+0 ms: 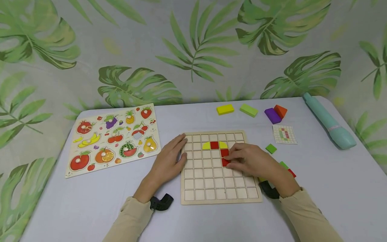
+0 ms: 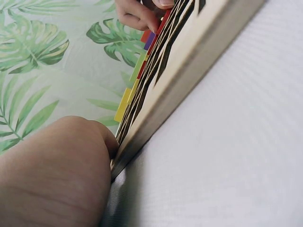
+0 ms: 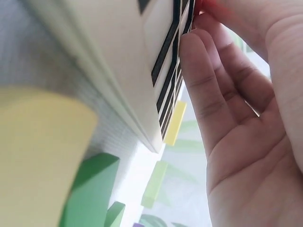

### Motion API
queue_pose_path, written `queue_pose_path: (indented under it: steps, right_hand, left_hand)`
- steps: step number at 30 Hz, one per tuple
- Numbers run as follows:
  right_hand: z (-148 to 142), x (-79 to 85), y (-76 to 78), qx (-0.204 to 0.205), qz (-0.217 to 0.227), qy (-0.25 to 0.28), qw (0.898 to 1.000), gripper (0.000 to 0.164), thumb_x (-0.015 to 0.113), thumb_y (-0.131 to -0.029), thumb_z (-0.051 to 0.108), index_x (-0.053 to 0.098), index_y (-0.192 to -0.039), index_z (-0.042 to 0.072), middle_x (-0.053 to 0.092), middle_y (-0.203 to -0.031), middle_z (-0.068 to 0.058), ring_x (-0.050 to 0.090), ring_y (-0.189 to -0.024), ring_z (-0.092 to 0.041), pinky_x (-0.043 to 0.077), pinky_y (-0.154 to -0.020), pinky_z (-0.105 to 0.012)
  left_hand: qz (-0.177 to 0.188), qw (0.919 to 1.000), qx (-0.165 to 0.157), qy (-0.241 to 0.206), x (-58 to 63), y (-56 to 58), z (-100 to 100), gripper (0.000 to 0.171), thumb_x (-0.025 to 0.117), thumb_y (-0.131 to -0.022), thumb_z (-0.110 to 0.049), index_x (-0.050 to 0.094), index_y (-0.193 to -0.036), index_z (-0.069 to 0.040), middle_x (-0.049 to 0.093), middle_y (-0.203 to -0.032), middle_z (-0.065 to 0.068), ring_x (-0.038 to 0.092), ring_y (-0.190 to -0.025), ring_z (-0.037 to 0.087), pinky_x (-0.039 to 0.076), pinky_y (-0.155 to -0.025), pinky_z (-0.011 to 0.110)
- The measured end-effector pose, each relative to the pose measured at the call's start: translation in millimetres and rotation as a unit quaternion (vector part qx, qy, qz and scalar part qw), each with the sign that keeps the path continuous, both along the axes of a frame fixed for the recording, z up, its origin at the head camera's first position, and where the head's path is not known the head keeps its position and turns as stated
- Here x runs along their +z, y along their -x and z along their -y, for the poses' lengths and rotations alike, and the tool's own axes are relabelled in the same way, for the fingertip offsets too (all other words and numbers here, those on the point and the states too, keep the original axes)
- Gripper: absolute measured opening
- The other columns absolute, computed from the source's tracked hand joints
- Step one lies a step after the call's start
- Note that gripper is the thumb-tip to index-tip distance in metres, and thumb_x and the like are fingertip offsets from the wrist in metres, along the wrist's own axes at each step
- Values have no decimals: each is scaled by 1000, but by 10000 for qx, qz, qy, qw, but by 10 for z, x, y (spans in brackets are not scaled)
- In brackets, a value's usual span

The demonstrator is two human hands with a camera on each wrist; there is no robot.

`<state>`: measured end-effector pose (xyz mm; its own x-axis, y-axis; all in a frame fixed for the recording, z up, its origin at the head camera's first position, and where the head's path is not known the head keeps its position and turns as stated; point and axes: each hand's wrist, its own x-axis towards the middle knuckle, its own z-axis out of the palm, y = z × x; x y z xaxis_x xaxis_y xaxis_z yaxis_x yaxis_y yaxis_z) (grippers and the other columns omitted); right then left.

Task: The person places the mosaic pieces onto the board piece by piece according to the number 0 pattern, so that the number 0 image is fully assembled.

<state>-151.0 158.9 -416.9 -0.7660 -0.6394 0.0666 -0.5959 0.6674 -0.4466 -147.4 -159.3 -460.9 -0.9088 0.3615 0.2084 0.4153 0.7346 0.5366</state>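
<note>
A wooden grid board [image 1: 199, 193] lies on the table. On it, a red square tile [image 1: 214, 145] sits between two yellow quarter-round tiles [image 1: 206, 146], with another red tile [image 1: 224, 153] below. My right hand [image 1: 252, 159] pinches a lower red tile [image 1: 225, 162] between thumb and fingertips, right at the grid; in the right wrist view, only a bit of red shows past the fingertips [image 3: 191, 45]. Along the board's left edge rests my left hand [image 1: 167, 161], its fingers relaxed and touching the rim. The left wrist view shows that hand [image 2: 57, 170] against the board's side.
A fruit puzzle board [image 1: 113, 159] lies at the left. Behind the grid are yellow [image 1: 225, 109], light green [image 1: 249, 110], purple [image 1: 272, 116] and orange [image 1: 280, 111] blocks. A pattern card [image 1: 285, 134], green tile [image 1: 271, 148] and teal bottle-shaped object [image 1: 331, 122] are at the right.
</note>
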Motion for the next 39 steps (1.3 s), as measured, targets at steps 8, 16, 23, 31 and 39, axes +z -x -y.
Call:
queue_pose_path:
  steps: [8,16,23,31,39]
  right_hand:
    - [-89,65,-20,-422,330,-60,9985,29,85,-86,28,81,-114,21,69,-112,9,64,-98,-10,58,-87,-36]
    - [-306,161,-62,-592,151,-177,9980,27,87,-84,23,81,-110,20,71,-108,10,63,-90,-8,59,-79,-31]
    - [-550,224,-120,-854,-128,-198,9961,24,87,-83,18,82,-107,19,72,-103,8,65,-89,-9,59,-74,-31]
    - [-860,180,-213,-964,-519,-60,9940,28,91,-77,14,82,-104,19,70,-96,11,58,-78,-1,55,-66,-25]
    - [-1191,88,-332,-1074,-521,-50,9928,34,92,-76,20,79,-106,21,69,-96,15,60,-78,3,56,-68,-23]
  left_hand:
    - [61,10000,-24,9,-8,3,-18,53,54,-103,-21,49,-152,-2,38,-165,7,34,-153,25,32,-124,44]
    - [81,9999,34,48,9,12,9,53,54,-103,-21,49,-152,-1,38,-165,7,34,-153,25,32,-124,45]
    - [125,9999,64,-6,-3,10,18,53,54,-103,-22,49,-152,-2,38,-165,7,35,-153,26,32,-124,46]
    - [80,10000,27,-50,-4,9,5,53,54,-103,-21,50,-151,-1,39,-165,8,35,-153,26,32,-124,46]
    - [106,9999,18,-14,13,2,-8,53,54,-103,-21,50,-151,-1,38,-165,7,35,-153,26,32,-124,45]
